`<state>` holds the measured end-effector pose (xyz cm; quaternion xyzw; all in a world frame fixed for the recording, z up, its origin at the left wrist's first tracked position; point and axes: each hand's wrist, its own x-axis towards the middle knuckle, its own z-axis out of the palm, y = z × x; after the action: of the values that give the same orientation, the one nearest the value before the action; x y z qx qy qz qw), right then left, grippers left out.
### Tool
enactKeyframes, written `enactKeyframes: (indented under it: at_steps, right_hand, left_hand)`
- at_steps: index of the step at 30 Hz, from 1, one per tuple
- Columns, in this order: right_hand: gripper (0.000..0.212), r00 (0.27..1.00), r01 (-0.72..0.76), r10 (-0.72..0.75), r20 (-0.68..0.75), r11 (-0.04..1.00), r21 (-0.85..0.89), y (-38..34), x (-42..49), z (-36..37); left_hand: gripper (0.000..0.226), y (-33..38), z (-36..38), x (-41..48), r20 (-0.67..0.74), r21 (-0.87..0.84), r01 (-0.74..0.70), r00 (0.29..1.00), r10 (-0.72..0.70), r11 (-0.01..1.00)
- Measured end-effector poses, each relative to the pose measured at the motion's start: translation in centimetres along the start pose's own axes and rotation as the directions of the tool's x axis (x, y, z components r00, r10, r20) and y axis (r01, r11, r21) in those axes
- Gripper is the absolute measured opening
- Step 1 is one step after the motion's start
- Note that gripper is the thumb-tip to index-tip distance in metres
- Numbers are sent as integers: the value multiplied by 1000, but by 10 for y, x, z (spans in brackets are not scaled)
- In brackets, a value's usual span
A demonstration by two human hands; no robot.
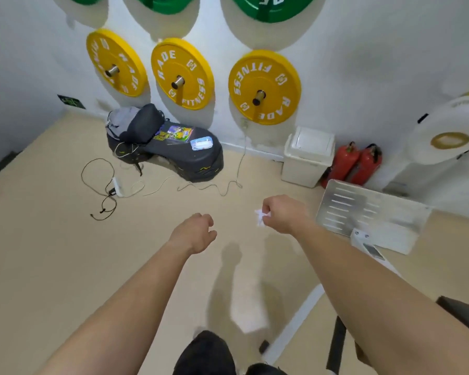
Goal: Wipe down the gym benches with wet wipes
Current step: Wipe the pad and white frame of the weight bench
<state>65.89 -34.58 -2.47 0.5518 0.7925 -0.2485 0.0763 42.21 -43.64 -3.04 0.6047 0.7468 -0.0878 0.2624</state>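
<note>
Here, right hand (280, 214) pinching crumpled wipe (260, 217)

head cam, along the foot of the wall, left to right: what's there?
Small green sign → black pad with the wet wipes pack on it → white bin → two red fire extinguishers → white disc with gold ring.

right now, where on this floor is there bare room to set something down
Bare floor runs between the side wall and the tangled cables, and in the middle, between the cables and the metal footplate. Crowded along the white wall: black pad with backpack and wet wipes pack, bin, fire extinguishers.
</note>
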Motion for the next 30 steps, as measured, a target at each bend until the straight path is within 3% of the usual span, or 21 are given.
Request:
enactKeyframes:
  at_steps: [6, 13, 20, 30]
  right_hand:
    - [12, 970, -241, 244, -19, 966, 91, 77, 83, -46]
    - [19, 866, -498, 496, 53, 851, 169, 172, 180, -75]
    - [22, 850, -523, 516, 104, 807, 274, 283, 315, -66]
    - [28, 814, -541, 573, 93, 690, 481, 495, 545, 28]
  left_hand:
    - [41, 63, -51, 156, 80, 64, -218, 974, 213, 974]
    - [43, 150, -81, 338, 218, 101, -402, 901, 374, 910]
    - [50, 247, -51, 503, 269, 111, -451, 872, 410, 886]
    - [53, 371, 87, 779, 107, 160, -393, 919, 380, 905]
